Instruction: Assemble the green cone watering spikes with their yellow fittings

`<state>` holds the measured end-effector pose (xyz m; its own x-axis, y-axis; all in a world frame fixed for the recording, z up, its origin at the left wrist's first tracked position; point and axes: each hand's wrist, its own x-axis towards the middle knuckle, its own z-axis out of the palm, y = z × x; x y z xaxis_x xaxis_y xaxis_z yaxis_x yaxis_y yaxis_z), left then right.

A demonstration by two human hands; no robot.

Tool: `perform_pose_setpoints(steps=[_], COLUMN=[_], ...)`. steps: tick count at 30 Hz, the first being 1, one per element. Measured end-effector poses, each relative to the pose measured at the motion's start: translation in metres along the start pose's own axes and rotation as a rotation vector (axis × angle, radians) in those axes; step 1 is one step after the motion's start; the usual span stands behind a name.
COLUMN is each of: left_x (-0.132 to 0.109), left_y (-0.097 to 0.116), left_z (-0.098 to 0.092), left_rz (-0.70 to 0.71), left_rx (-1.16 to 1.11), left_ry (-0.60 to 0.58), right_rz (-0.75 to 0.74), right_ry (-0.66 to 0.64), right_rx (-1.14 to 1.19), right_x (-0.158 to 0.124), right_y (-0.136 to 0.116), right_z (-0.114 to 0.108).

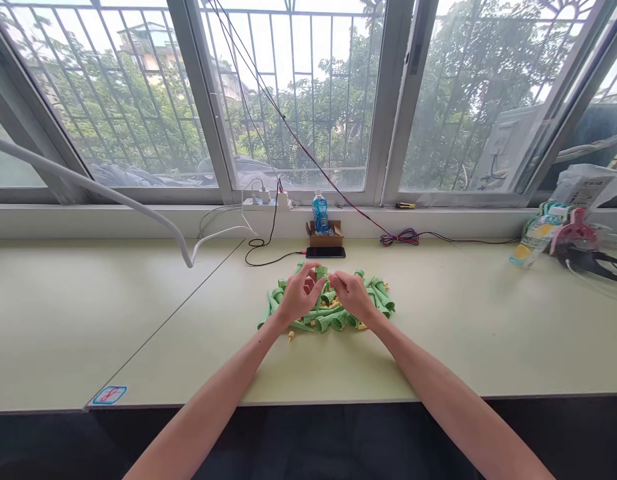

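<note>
A heap of green cone-shaped plastic spikes (322, 322), with small yellow plastic pieces (324, 304) among them, lies mid-table. Over the heap, my left hand (302, 291) curls its fingers and thumb round one green spike (321, 272), whose wide end shows above the thumb. My right hand (352, 293) is close beside it, thumb and fingertips pinched together near that spike. Whatever is in this pinch is too small to make out. One yellow piece (291, 337) lies apart at the near left of the heap.
Behind the heap lie a black phone (326, 253) on a cable and a small cardboard box (330, 238) by a blue-labelled bottle (320, 212). A white bent tube (138, 203) reaches in from the left. At the right are a bottle (532, 241) and bags. Windows rise behind.
</note>
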<state>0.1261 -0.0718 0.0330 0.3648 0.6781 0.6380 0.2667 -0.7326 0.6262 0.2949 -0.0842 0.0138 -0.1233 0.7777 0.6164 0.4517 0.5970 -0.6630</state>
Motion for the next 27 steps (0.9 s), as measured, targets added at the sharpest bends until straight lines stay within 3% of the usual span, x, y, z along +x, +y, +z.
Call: perform_pose_setpoints(steps=[13,27], left_x=[0.0015,0.0008], left_y=[-0.0038,-0.0009], left_z=[0.0014,0.0016], left_rz=[-0.106,-0.116], left_rx=[-0.119,-0.136], left_ry=[0.067,0.032], right_rz=[0.038,-0.014], right_ry=[0.019,0.009], right_rx=[0.009,0.02], right_x=[0.0006,0.0013], right_y=[-0.002,-0.0017], right_z=[-0.0004,-0.0005])
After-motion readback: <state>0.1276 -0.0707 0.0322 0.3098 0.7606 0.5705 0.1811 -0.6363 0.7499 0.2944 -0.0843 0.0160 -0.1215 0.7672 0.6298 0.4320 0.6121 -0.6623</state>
